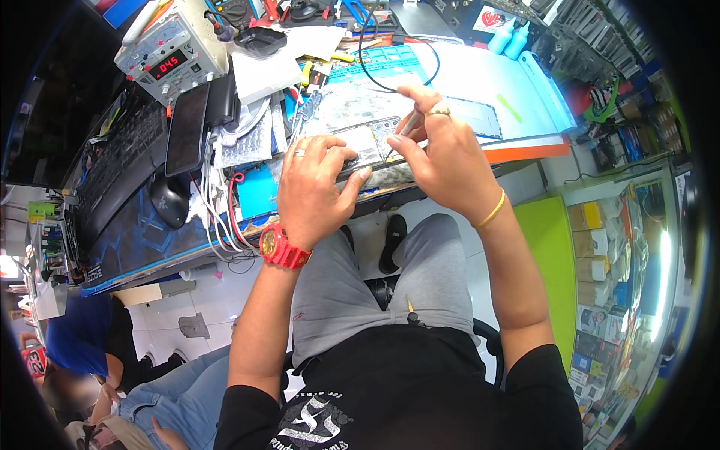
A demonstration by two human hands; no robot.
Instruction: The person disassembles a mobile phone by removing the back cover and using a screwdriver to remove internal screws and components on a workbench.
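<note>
Bright light fell across a crowded work surface [300, 120] in a small shop, with a glass display case [600, 300] and a green panel [551, 262] off to the right. At the near edge of the surface, in front of the seated person, lay an opened phone [365, 144], its inner parts facing up. The left hand [316, 187] held its left end, fingers bent over the top and the thumb set apart from them along the near edge. The right hand [442, 150] was above the phone's right part, thumb and forefinger pinching a slim pen-like tool [409, 124] whose tip pointed down at the phone.

Just beyond the right hand lay a flat dark-edged panel [480, 118], and a black cable [437, 64] looped over a blue mat [382, 64]. To the left stood a power supply [172, 56] with a lit red display, above a dark-screened phone [186, 129] that leaned near a black mouse [169, 201] and a keyboard [124, 169]. Two light-blue bottles [510, 39] stood toward the far right.
</note>
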